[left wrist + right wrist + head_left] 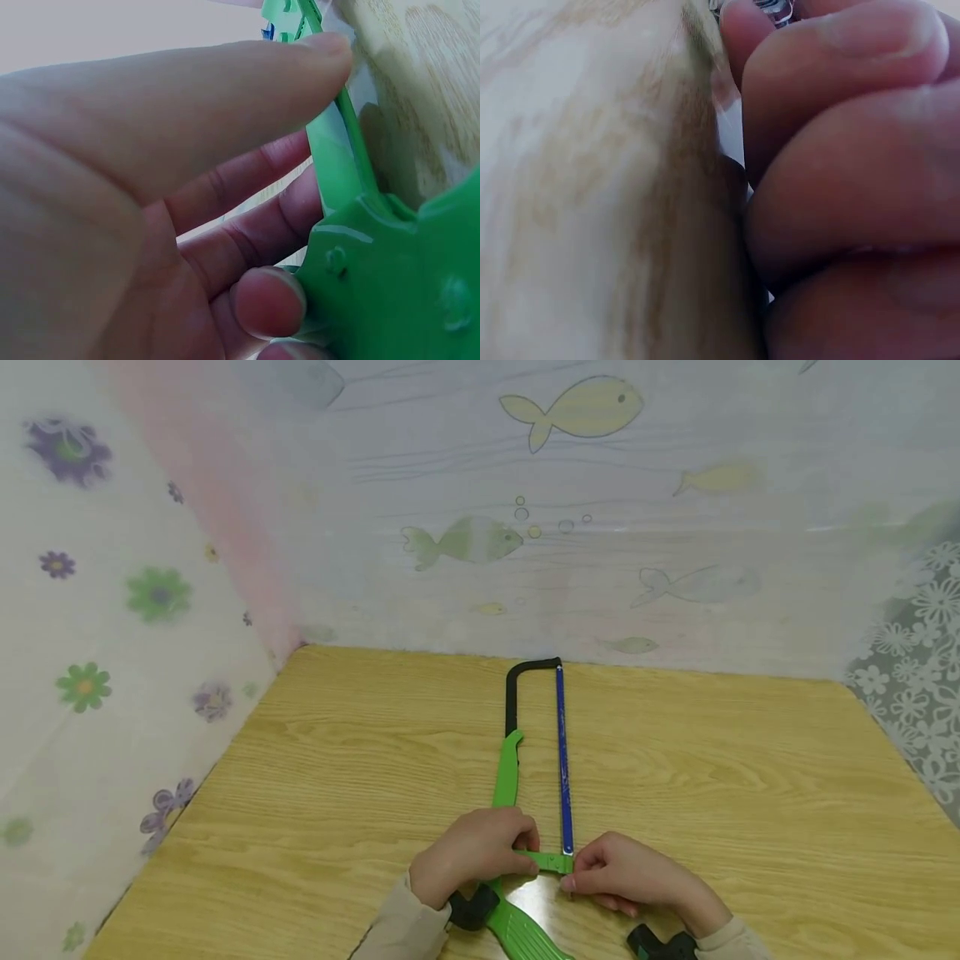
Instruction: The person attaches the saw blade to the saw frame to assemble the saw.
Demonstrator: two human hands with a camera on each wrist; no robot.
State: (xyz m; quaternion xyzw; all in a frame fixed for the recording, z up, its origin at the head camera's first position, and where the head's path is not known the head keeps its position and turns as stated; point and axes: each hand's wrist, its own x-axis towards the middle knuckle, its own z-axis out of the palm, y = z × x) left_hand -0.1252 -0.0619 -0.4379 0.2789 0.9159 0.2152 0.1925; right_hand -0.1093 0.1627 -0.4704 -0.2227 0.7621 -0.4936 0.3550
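Observation:
A hacksaw (pixel 507 772) with a green and black frame lies on the wooden table, its black bow pointing at the back wall. Its blue blade (pixel 564 752) runs along the right side. My left hand (pixel 480 852) grips the green crosspiece (pixel 553 862) near the handle, thumb on one side and fingers on the other. In the left wrist view the thumb (pixel 225 97) presses along the green edge. My right hand (pixel 630 872) pinches the small metal screw (pixel 572 896) at the blade's near end, largely hidden by the fingers. Curled fingers (pixel 847 165) fill the right wrist view, close beside the tabletop.
The green handle (pixel 528 933) points toward me below my left wrist. A wood-grain table (pixel 360 743) spreads around the saw. Behind it hangs a curtain with fish (pixel 480 539), and a flowered curtain (pixel 82 685) borders the left.

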